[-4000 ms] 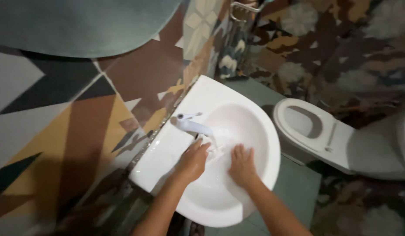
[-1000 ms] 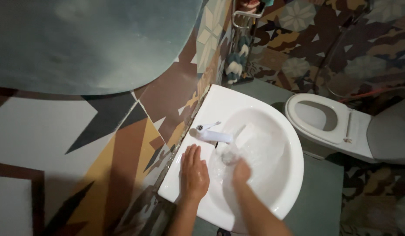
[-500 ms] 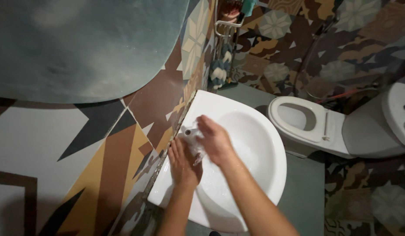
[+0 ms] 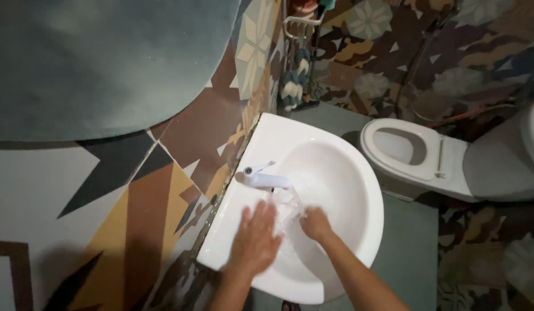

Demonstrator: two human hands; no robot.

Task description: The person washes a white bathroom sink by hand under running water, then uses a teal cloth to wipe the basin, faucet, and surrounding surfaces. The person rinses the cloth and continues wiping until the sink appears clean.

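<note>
Both hands are down in the white basin (image 4: 359, 190) now, right under the spout of the chrome faucet (image 4: 264, 179), which juts out from the wall side over the bowl. Water is running there, a pale, churned patch spreading below the spout and around the fingers. The left hand (image 4: 256, 237) lies flat and spread, fingers fanned and pointing up toward the spout, palm down over the near-left slope of the bowl; it looks blurred, so the fine detail of the fingertips cannot be told. The right hand (image 4: 316, 223) sits just beside it, loosely curled with the knuckles up, set directly in the wet patch, a placement that puts it where the stream lands. Neither hand grips anything visible; they are close together but not pressed together.

The faucet's thin lever (image 4: 264, 167) points up and away toward the back of the basin. The basin itself is mounted hard against the patterned tiled wall (image 4: 134, 190), so the person leans in from the open side. Above, the curved edge of a mirror (image 4: 94, 63) fills the top left. To the right, well apart from the hands, stands a white toilet (image 4: 411, 152) with its seat down, and a wire rack (image 4: 298, 23) hangs in the corner.
</note>
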